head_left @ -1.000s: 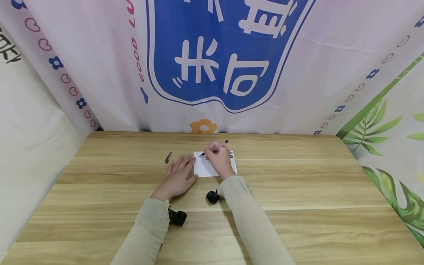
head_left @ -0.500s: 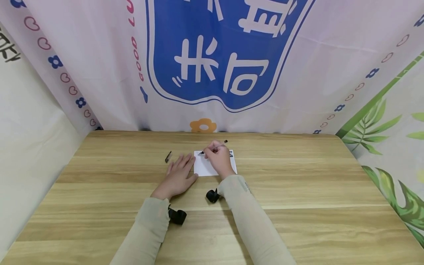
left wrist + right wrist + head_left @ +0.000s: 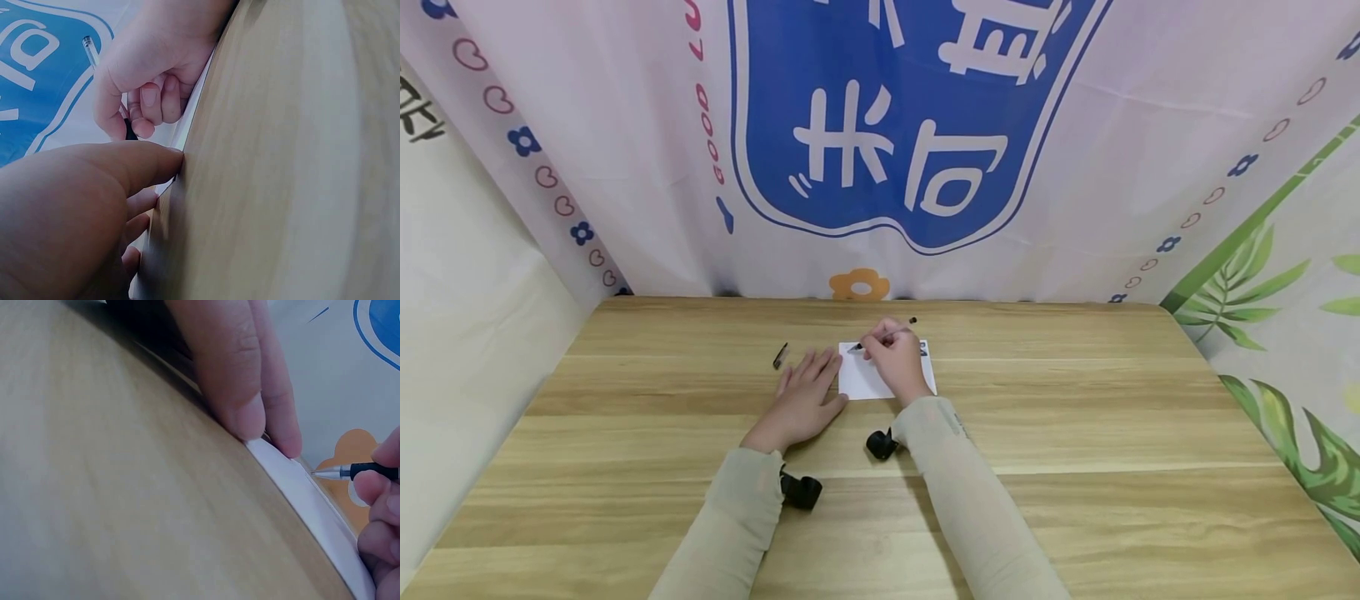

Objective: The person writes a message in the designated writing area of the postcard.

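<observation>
A small white paper (image 3: 863,382) with a dark printed mark at its far right corner lies flat on the wooden table. My right hand (image 3: 895,358) pinches a pen (image 3: 901,329) with a clear barrel and black grip. In the right wrist view the tip of the pen (image 3: 331,473) points at the paper (image 3: 306,487), close to its surface; whether it touches I cannot tell. My left hand (image 3: 808,400) rests with fingers extended, its thumb and fingertips on the paper's left edge. Left of the paper lies a pen cap (image 3: 781,357), apart from both hands.
The wooden table (image 3: 1075,433) spreads widely around the hands. A printed curtain (image 3: 647,167) hangs along the table's far edge. Black wrist cameras (image 3: 802,492) sit at both sleeves. Leaf-patterned cloth (image 3: 1262,317) hangs on the right.
The pen tip has shifted very slightly over the upper left of the paper. The left hand, paper and cap stay in place.
</observation>
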Demonstrator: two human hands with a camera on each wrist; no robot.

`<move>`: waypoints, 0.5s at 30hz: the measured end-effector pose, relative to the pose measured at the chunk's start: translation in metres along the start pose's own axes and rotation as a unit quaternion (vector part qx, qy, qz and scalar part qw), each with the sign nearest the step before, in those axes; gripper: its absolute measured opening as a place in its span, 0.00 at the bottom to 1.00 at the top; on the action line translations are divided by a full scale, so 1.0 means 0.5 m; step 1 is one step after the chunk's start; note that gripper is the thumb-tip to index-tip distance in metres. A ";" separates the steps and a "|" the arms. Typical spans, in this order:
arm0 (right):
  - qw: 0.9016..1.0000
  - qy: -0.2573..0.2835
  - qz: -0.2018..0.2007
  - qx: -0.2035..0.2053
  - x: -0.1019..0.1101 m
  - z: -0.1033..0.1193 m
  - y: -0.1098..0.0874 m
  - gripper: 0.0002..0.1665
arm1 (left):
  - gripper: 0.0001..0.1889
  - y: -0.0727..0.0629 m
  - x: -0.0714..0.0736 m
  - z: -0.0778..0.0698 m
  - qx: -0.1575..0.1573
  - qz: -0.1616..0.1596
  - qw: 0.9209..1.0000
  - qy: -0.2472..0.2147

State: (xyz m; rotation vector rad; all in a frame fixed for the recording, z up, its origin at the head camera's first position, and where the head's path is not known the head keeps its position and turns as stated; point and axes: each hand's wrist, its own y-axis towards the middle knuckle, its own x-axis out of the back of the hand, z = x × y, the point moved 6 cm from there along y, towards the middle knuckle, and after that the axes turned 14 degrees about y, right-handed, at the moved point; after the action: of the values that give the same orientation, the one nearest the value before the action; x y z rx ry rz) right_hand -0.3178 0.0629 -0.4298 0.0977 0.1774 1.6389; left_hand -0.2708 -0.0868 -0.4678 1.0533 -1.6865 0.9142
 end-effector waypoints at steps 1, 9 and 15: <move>1.000 -0.002 0.001 0.002 0.000 0.001 0.000 0.07 | 0.35 0.000 0.000 0.000 -0.001 0.000 1.000 0.000; 1.000 -0.008 0.000 0.010 -0.003 0.000 0.001 0.07 | 0.35 0.001 -0.001 0.001 -0.001 -0.002 1.000 0.003; 1.000 -0.011 0.001 0.006 0.001 -0.047 0.024 0.07 | 0.35 0.002 -0.001 0.001 -0.001 -0.002 1.000 0.005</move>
State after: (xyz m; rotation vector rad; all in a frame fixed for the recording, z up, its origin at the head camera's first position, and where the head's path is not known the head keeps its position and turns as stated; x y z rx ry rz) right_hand -0.3334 0.0613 -0.4506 0.1256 0.1704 1.6388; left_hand -0.2716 -0.0868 -0.4688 1.0493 -1.6753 0.9143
